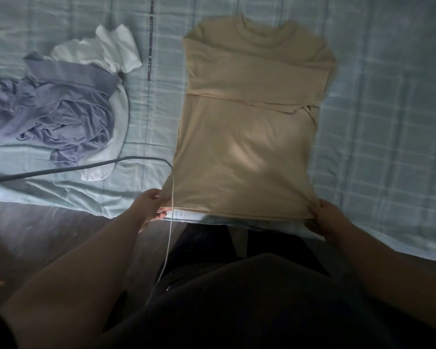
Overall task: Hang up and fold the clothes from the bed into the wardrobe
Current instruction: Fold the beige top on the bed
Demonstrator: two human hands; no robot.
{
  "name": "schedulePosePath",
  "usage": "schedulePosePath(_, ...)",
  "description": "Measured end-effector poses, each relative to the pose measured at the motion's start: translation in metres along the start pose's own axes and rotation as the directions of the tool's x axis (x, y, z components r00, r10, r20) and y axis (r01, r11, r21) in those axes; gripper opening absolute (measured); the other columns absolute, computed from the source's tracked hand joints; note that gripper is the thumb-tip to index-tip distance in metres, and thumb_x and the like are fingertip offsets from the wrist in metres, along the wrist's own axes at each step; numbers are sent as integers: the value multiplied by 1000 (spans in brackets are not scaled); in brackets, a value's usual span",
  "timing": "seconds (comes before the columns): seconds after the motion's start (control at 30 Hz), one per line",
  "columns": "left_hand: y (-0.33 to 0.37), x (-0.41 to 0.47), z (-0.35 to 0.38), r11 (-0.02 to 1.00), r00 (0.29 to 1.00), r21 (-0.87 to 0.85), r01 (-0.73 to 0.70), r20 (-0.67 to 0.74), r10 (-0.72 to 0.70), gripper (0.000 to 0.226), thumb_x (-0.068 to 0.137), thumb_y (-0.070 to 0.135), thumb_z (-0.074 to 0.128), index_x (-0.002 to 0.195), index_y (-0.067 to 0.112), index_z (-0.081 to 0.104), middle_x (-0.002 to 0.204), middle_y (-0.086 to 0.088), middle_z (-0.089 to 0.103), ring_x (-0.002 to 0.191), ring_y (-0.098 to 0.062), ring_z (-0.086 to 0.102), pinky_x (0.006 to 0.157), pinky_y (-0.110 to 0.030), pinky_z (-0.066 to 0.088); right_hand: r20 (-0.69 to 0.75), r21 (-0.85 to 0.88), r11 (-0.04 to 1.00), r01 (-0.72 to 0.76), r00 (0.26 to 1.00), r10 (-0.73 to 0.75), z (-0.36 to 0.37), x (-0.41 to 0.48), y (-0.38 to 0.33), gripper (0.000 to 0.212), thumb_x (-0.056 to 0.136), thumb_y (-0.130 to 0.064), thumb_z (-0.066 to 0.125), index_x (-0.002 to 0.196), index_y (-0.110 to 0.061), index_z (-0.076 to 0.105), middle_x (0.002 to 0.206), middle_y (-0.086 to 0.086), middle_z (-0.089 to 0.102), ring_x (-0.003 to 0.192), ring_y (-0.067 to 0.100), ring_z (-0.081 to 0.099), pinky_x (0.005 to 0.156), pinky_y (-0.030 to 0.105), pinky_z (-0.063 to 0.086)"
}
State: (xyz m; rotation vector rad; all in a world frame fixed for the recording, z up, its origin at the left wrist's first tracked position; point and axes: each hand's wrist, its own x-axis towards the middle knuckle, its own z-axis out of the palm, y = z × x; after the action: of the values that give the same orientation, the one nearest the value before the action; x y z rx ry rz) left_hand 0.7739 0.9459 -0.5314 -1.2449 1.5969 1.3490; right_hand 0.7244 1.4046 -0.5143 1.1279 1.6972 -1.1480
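A beige top (pixel 249 122) lies flat on the bed (pixel 388 122), neck away from me, with both sleeves folded across its chest. My left hand (pixel 151 207) pinches the hem's left corner at the bed's near edge. My right hand (pixel 330 217) grips the hem's right corner. To the left, a crumpled lavender garment (pixel 56 109) lies on top of a white garment (pixel 111 51).
A grey cable (pixel 73 167) runs in from the left and continues as a thin white cord (pixel 170 235) down past my left hand. Wooden floor (pixel 35 235) shows below the bed's edge. My dark clothing fills the lower frame.
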Motion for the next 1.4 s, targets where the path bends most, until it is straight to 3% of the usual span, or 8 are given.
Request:
schedulePosePath(0.27, 98, -17, -6, 950, 976, -245, -194, 50, 212, 9, 98, 2, 56, 105, 6, 55, 59, -4, 59, 45, -11, 47, 46, -24, 41, -39, 246, 968, 48, 998, -40, -15, -29, -76, 13, 100, -20, 51, 95, -21, 62, 92, 7, 59, 79, 21, 60, 65, 32, 49)
schedulePosePath(0.5, 208, -11, 2, 855, 948, -444, -269, 34, 316, 9, 97, 2, 56, 94, 7, 62, 75, -11, 66, 64, -17, 63, 60, -25, 56, -41, 461, 870, 174, 984, -175, -16, -33, -172, 23, 99, -5, 46, 110, -18, 62, 85, 7, 63, 74, 17, 62, 70, 32, 50)
schedulePosePath(0.73, 302, 8, 14, 755, 964, -630, -180, 40, 262, 11, 99, 9, 51, 91, 7, 59, 87, -13, 64, 56, -16, 61, 53, -24, 54, -103, 554, 804, 215, 976, -190, -19, -13, -262, 21, 101, -10, 42, 112, -18, 58, 83, 6, 59, 68, 14, 57, 51, 23, 51)
schedulePosePath(0.83, 326, 17, 15, 748, 966, -647, -148, 67, 250, 11, 98, 13, 51, 90, 12, 59, 88, -9, 68, 63, -16, 65, 59, -25, 54, -117, 596, 774, 214, 977, -179, -20, 1, -293, 16, 100, -15, 48, 108, -19, 61, 82, 3, 59, 68, 13, 55, 63, 29, 49)
schedulePosePath(1.07, 405, 65, 34, 745, 942, -628, -226, 54, 332, 8, 96, 12, 52, 94, 7, 59, 78, -6, 67, 64, -16, 58, 62, -27, 54, -124, 665, 721, 192, 981, -146, -24, 65, -361, 6, 95, -19, 60, 97, -20, 66, 73, 0, 65, 64, 11, 58, 51, 22, 52)
schedulePosePath(1.2, 440, 108, 54, 752, 933, -616, -236, 73, 353, 9, 91, 7, 54, 85, 10, 60, 78, -5, 65, 64, -17, 59, 66, -30, 57, -90, 691, 690, 217, 972, -216, -22, 108, -381, 13, 100, -14, 47, 105, -17, 58, 83, 3, 61, 71, 12, 57, 60, 25, 55)
schedulePosePath(1.3, 453, 137, 71, 777, 930, -580, -243, 89, 357, 8, 89, 6, 55, 86, 10, 61, 86, -5, 66, 70, -17, 59, 67, -30, 53, -38, 747, 636, 194, 967, -250, -16, 131, -389, 8, 88, -10, 62, 90, -14, 56, 75, 7, 52, 55, 10, 50, 54, 19, 53)
schedulePosePath(1.4, 454, 164, 85, 806, 936, -533, -259, 68, 346, 9, 90, 6, 55, 88, 12, 62, 89, -3, 67, 72, -16, 60, 62, -31, 53, -71, 760, 611, 220, 964, -258, -9, 160, -393, 3, 95, -13, 56, 96, -13, 58, 89, 8, 60, 86, 17, 61, 84, 30, 55)
